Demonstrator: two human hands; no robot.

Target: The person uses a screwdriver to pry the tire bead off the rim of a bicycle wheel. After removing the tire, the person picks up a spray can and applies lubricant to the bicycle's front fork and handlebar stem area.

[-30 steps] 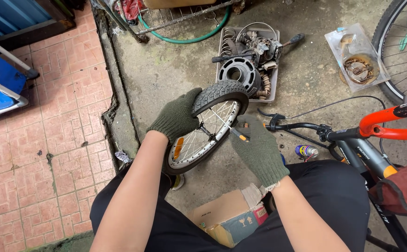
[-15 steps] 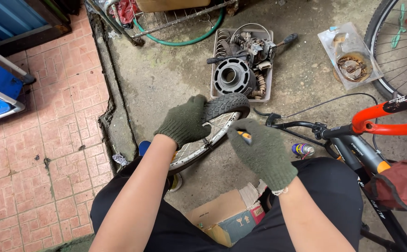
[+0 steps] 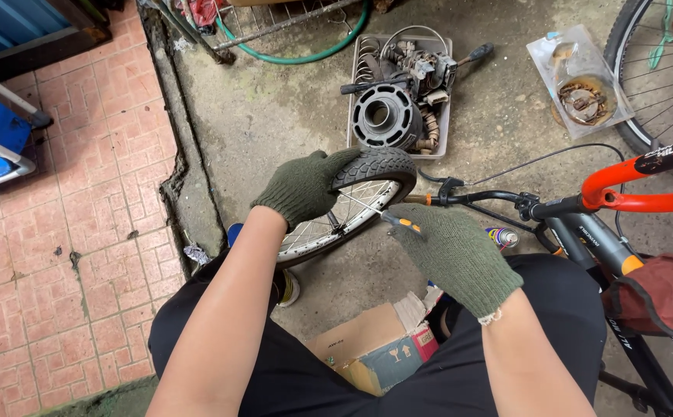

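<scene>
gripping the tyre of the small wheel (image 3: 352, 205), the gloved left hand (image 3: 306, 188) steadies it upright on the concrete; a screwdriver (image 3: 387, 216) is clasped in the right hand (image 3: 448, 247), its tip set at the rim.

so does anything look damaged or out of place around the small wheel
Yes. The cracked concrete edge beside the pink paving is broken and crumbling. On the small spoked wheel, the black tyre covers only the top; the lower rim looks bare.

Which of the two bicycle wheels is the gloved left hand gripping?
The small wheel with the knobbly black tyre at centre; the left hand holds its tyre. The large wheel stands untouched at top right.
</scene>
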